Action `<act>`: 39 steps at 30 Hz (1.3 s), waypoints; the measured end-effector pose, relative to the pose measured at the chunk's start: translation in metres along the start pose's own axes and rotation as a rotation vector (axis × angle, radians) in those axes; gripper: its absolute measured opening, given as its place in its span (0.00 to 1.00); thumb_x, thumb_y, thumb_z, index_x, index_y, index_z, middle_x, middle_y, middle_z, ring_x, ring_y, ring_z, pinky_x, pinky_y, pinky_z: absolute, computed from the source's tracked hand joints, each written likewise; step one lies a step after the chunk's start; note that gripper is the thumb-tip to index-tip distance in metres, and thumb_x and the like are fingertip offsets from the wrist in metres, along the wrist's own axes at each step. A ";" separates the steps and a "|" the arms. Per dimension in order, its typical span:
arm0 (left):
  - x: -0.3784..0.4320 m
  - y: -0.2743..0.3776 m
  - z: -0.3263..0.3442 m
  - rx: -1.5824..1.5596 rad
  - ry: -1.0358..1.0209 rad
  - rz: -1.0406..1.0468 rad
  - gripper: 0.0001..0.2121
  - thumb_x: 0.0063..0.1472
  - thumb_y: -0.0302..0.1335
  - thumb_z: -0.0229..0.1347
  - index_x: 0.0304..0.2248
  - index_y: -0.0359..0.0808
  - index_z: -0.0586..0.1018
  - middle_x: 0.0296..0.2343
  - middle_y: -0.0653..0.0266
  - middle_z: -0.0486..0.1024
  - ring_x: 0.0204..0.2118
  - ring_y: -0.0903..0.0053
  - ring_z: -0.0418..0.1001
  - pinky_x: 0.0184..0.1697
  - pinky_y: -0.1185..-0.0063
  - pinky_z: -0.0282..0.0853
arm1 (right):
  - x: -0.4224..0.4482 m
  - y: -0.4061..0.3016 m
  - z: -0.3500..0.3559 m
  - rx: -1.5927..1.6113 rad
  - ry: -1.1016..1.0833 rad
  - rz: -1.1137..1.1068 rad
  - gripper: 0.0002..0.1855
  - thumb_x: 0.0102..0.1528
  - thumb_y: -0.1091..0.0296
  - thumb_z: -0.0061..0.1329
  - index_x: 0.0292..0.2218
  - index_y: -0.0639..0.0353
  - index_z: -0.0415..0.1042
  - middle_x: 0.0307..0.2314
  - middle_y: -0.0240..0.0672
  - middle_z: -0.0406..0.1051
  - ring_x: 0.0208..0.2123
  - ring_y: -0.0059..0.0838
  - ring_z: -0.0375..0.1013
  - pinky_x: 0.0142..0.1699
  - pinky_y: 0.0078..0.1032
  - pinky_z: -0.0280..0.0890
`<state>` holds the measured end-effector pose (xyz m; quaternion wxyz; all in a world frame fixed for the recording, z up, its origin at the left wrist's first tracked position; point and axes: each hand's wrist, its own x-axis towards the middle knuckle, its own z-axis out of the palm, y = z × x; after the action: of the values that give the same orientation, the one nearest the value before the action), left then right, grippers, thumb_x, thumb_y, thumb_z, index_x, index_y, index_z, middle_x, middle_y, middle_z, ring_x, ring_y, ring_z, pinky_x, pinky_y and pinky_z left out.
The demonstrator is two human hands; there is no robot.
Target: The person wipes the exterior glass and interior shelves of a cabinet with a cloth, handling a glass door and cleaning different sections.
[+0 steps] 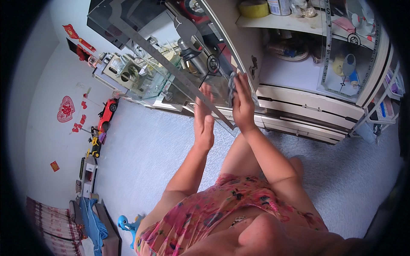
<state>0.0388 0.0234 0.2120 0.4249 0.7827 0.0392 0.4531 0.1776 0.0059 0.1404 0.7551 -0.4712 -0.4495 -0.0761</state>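
Note:
A glass cabinet door [184,81] with a frosted border strip and black ornament stands swung out in front of me. My right hand [244,102] presses a grey cloth [232,88] toward the pane, on the side facing the cabinet interior. On the door's other side, my left hand [204,124] is held flat, palm toward the glass. Its fingers show partly through the pane, near the lower edge; whether they touch it is hard to tell. A steel vacuum flask [197,60] is visible beyond the glass.
The white cabinet has a shelf [285,23] bearing a yellow tape roll [254,8] and a can [279,7]. A second glass door [344,72] stands at right, above drawers [310,107]. A wire rack [384,105] is at far right; a red toy car [108,113] lies by the left wall.

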 end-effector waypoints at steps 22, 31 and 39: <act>0.071 0.010 0.013 0.067 0.267 0.341 0.29 0.77 0.41 0.39 0.69 0.35 0.52 0.66 0.48 0.58 0.66 0.51 0.62 0.67 0.58 0.59 | -0.041 -0.002 0.002 -0.019 0.016 0.128 0.28 0.61 0.84 0.40 0.62 0.59 0.66 0.66 0.50 0.56 0.70 0.52 0.50 0.71 0.41 0.51; 0.067 0.002 0.014 -0.078 0.270 0.360 0.30 0.77 0.43 0.37 0.69 0.34 0.50 0.66 0.48 0.57 0.66 0.50 0.60 0.69 0.59 0.56 | 0.028 -0.065 0.013 0.074 -0.076 -0.231 0.28 0.58 0.83 0.50 0.60 0.59 0.70 0.63 0.43 0.62 0.69 0.54 0.53 0.70 0.45 0.53; 0.068 0.008 0.017 -0.017 0.254 0.378 0.31 0.77 0.44 0.38 0.69 0.33 0.51 0.65 0.47 0.58 0.66 0.50 0.61 0.66 0.60 0.59 | 0.071 -0.022 0.011 0.031 0.079 -0.054 0.27 0.62 0.83 0.44 0.61 0.56 0.68 0.63 0.46 0.62 0.69 0.49 0.55 0.69 0.39 0.56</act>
<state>0.0890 0.0382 0.2597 0.3307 0.7090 -0.0589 0.6201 0.2003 0.0246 0.2099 0.7770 -0.4437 -0.4332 -0.1080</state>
